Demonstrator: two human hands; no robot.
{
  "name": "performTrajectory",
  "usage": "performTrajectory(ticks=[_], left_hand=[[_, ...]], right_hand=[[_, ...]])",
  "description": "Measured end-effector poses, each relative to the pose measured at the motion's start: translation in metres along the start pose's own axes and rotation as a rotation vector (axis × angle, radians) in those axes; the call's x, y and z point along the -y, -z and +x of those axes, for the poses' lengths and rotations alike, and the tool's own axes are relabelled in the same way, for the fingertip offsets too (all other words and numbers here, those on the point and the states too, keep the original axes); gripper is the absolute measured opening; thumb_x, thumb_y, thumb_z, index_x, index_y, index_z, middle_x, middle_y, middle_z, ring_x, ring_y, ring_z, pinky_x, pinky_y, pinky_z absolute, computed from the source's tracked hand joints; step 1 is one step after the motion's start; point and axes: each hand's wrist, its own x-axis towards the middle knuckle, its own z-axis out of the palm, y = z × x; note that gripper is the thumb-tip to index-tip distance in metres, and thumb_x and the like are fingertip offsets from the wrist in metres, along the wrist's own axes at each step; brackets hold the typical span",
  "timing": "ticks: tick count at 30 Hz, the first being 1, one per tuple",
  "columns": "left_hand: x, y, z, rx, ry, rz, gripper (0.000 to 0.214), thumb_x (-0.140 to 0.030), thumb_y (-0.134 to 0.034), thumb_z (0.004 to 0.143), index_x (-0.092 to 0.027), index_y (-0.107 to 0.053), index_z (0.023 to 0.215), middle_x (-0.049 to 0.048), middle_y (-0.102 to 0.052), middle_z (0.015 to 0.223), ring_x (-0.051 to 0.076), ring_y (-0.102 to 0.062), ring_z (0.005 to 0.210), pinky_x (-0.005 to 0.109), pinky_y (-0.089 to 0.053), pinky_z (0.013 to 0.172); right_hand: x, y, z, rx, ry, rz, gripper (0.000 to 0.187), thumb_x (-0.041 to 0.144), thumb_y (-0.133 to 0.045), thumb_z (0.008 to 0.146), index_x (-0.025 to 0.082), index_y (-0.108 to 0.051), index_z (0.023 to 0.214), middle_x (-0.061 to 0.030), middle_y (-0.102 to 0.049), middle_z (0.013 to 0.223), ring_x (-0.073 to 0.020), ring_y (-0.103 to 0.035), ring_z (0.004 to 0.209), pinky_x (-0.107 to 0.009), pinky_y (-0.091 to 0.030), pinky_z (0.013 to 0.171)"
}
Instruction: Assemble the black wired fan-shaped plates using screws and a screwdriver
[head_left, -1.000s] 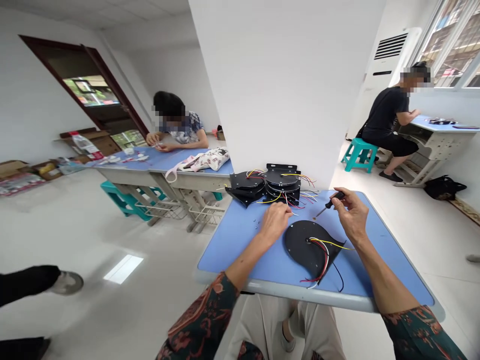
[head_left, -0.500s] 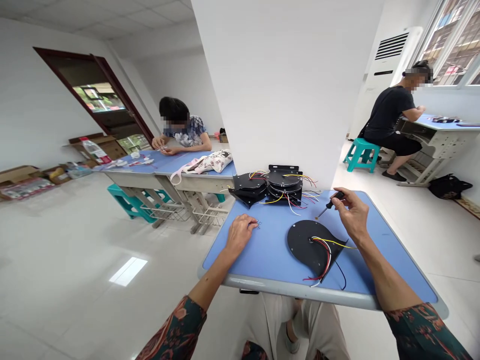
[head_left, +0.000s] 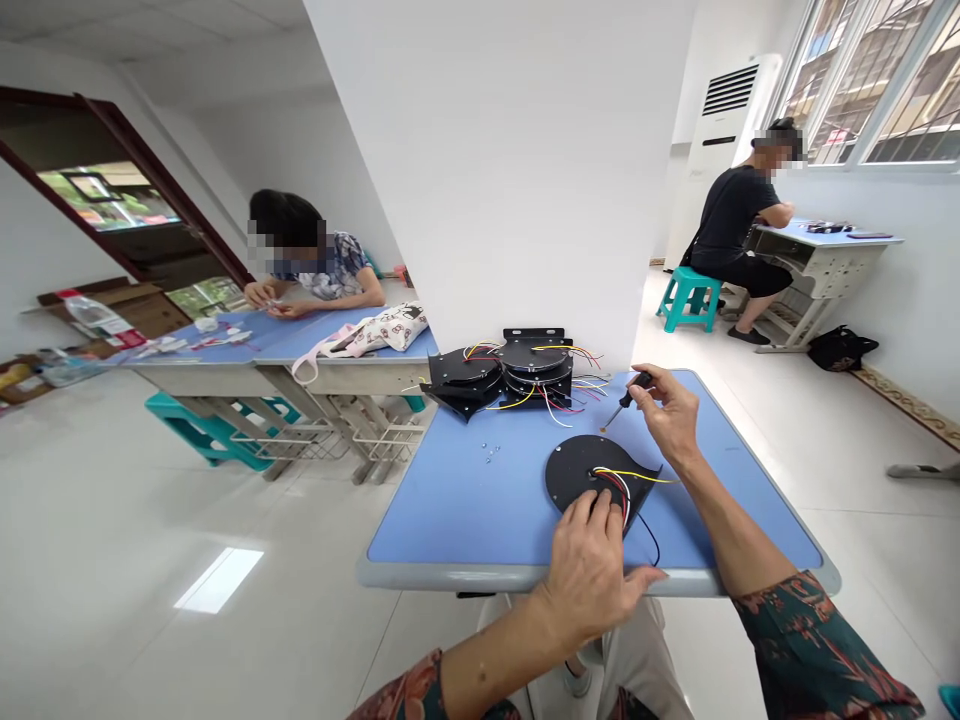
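On the blue table lies a flat black teardrop-shaped part (head_left: 574,465) with red, white, yellow and black wires coming out of its middle. My left hand (head_left: 589,565) rests its fingertips on the near side of this part, by the wires, with the thumb spread away near the table edge. My right hand (head_left: 667,410) grips a screwdriver (head_left: 630,390) by its dark handle, beyond the part. The tip points down and left, close above the table by the part's far edge. Several small screws (head_left: 489,452) lie loose on the left.
Stacked black wired parts (head_left: 536,365) stand at the table's back, against a white pillar (head_left: 510,170). A co-worker (head_left: 322,265) sits at a table on the left, another (head_left: 739,215) on a green stool (head_left: 688,298) at the right. The table's grey front edge (head_left: 450,575) faces me.
My left hand has moved from the small screws to the right, onto the black part. My right hand still holds the screwdriver in about the same place. The view has turned slightly right.
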Motion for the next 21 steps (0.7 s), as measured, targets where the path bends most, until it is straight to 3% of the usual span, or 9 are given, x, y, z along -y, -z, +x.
performTrajectory(ticks=[3,5,9,13,17,21], left_hand=[[0.003,-0.016,-0.004,0.050,-0.040,0.074,0.046,-0.036,-0.052,0.101,-0.007,-0.062,0.135,0.0256,-0.066,0.135,0.038,-0.063,0.126,0.052,-0.057,0.100],[0.016,-0.016,-0.006,0.069,-0.086,0.081,0.041,-0.024,-0.048,0.102,-0.010,-0.060,0.139,0.0228,-0.065,0.138,0.034,-0.063,0.129,0.049,-0.057,0.103],[0.057,0.010,-0.007,0.134,-0.242,-0.038,0.042,-0.022,-0.050,0.101,-0.012,-0.059,0.142,0.0166,-0.063,0.143,0.029,-0.058,0.136,0.045,-0.053,0.111],[0.099,0.046,0.002,0.307,-0.370,-0.283,0.041,-0.026,-0.055,0.102,-0.022,-0.060,0.142,0.0086,-0.065,0.142,0.022,-0.051,0.144,0.041,-0.047,0.118],[0.117,0.066,0.012,0.423,-0.299,-0.441,0.047,-0.045,-0.069,0.092,-0.024,-0.067,0.135,0.0101,-0.065,0.142,0.030,-0.044,0.148,0.050,-0.044,0.119],[0.107,0.064,0.029,0.294,-0.035,-0.598,0.036,-0.040,-0.049,0.102,-0.021,-0.080,0.102,0.0094,-0.079,0.115,0.026,-0.067,0.123,0.042,-0.052,0.110]], right_hand=[[0.002,0.000,0.000,-0.001,0.015,0.000,0.031,0.037,-0.068,0.087,0.021,-0.071,0.113,-0.0035,-0.073,0.089,-0.0157,-0.065,0.070,-0.033,-0.059,0.069],[0.004,0.000,0.000,-0.002,0.022,0.004,0.030,0.036,-0.067,0.087,0.021,-0.071,0.112,-0.0033,-0.073,0.089,-0.0159,-0.066,0.071,-0.032,-0.060,0.069],[0.008,0.003,0.002,0.010,0.021,0.032,0.030,0.035,-0.067,0.086,0.022,-0.071,0.112,-0.0036,-0.074,0.090,-0.0164,-0.067,0.072,-0.031,-0.059,0.066],[0.007,0.005,0.004,0.017,-0.022,0.081,0.031,0.035,-0.067,0.086,0.021,-0.070,0.113,-0.0033,-0.073,0.088,-0.0158,-0.066,0.071,-0.029,-0.057,0.062],[0.005,0.003,0.003,0.056,-0.025,0.065,0.030,0.033,-0.067,0.085,0.020,-0.071,0.112,-0.0030,-0.073,0.088,-0.0152,-0.066,0.068,-0.030,-0.057,0.063],[0.007,0.000,-0.001,0.132,0.039,-0.055,0.026,0.032,-0.066,0.086,0.021,-0.073,0.109,-0.0024,-0.073,0.084,-0.0155,-0.066,0.066,-0.030,-0.056,0.066]])
